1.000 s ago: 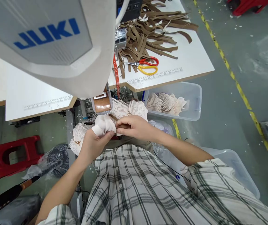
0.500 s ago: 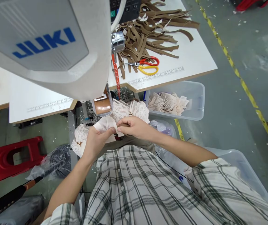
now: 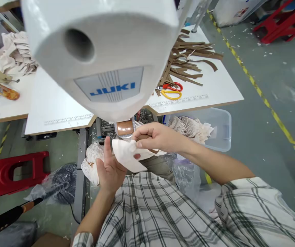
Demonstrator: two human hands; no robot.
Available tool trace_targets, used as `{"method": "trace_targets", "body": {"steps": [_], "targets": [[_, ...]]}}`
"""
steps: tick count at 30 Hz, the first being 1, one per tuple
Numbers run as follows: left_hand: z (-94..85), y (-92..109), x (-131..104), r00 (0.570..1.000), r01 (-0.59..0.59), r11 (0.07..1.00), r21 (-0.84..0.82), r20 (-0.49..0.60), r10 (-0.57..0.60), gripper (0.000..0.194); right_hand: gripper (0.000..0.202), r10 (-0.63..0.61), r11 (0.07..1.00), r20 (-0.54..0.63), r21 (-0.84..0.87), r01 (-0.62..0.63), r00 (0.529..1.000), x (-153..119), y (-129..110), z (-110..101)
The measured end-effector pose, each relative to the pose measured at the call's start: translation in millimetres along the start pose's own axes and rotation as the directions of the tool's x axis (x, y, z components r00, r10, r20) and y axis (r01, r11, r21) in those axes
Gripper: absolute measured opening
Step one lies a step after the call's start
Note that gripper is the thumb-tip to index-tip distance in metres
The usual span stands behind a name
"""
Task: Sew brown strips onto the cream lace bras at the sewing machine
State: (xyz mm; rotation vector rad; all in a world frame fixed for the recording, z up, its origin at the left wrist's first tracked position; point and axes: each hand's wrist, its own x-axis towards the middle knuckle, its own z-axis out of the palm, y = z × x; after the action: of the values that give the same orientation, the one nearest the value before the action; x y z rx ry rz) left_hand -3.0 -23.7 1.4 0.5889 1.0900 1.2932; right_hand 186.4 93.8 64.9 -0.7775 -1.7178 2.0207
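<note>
A pale fabric piece (image 3: 128, 156) hangs below the front of the white sewing machine (image 3: 106, 51). My right hand (image 3: 156, 138) pinches its upper right edge between thumb and fingers. Palm up, my left hand (image 3: 111, 169) lies behind and beside the fabric's left part with its fingers spread; some fingertips are hidden by the cloth. White lace fabric (image 3: 91, 164) rests left of my left hand. Just above the held fabric is the machine's copper-coloured part (image 3: 125, 128).
Red-and-yellow scissors (image 3: 171, 92) and brown strips (image 3: 188, 65) lie on the white table (image 3: 219, 85). A clear bin (image 3: 223, 132) holds folded pale fabric. A red stool (image 3: 13, 173) stands at left, an orange bottle (image 3: 1, 90) above it.
My left hand has opened from its pinch on the fabric and turned palm up. My right hand still grips the cloth, which now hangs more unfolded. The view has shifted, showing more machine front.
</note>
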Motion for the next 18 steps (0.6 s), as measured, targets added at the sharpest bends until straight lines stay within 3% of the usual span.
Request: {"method": "trace_targets", "body": {"steps": [2, 4, 5, 7, 8, 10, 12, 15, 18], "targets": [[-0.9, 6, -1, 0.997, -0.075, 0.995, 0.071, 0.028, 0.073, 0.087, 0.010, -0.014, 0.996, 0.108, -0.085, 0.023, 0.994, 10, -15, -6], [-5.8, 17, 5, 0.960, -0.278, 0.930, 0.240, 0.044, 0.276, 0.086, 0.007, -0.021, 0.948, 0.115, -0.315, 0.056, 0.993, 20, -25, -11], [-10.3, 23, 11, 0.916, -0.396, 0.846, 0.357, 0.094, 0.390, 0.087, 0.013, -0.029, 0.885, 0.081, -0.461, 0.063, 0.996, 25, -29, -13], [-22.3, 34, 26, 0.788, -0.604, 0.552, 0.575, 0.328, 0.520, 0.083, 0.027, -0.065, 0.709, 0.005, -0.704, 0.050, 0.998, 34, -32, -17], [-28.8, 38, 35, 0.723, -0.673, 0.362, 0.645, 0.469, 0.507, 0.076, 0.032, -0.083, 0.630, -0.013, -0.775, 0.043, 0.996, 37, -32, -18], [-40.2, 43, 53, 0.631, -0.737, 0.008, 0.676, 0.683, 0.368, 0.064, 0.038, -0.097, 0.541, -0.010, -0.840, 0.044, 0.995, 40, -32, -19], [-48.2, 45, 69, 0.584, -0.740, -0.223, 0.634, 0.771, 0.253, 0.058, 0.039, -0.093, 0.521, -0.013, -0.853, 0.038, 0.996, 40, -33, -19], [-54.3, 45, 86, 0.517, -0.738, -0.386, 0.554, 0.831, 0.204, 0.050, 0.037, -0.050, 0.539, -0.012, -0.842, 0.017, 0.999, 38, -36, -19], [-54.8, 46, 93, 0.483, -0.735, -0.444, 0.512, 0.855, 0.188, 0.047, 0.036, -0.007, 0.543, -0.003, -0.840, 0.001, 1.000, 37, -42, -20]]}}
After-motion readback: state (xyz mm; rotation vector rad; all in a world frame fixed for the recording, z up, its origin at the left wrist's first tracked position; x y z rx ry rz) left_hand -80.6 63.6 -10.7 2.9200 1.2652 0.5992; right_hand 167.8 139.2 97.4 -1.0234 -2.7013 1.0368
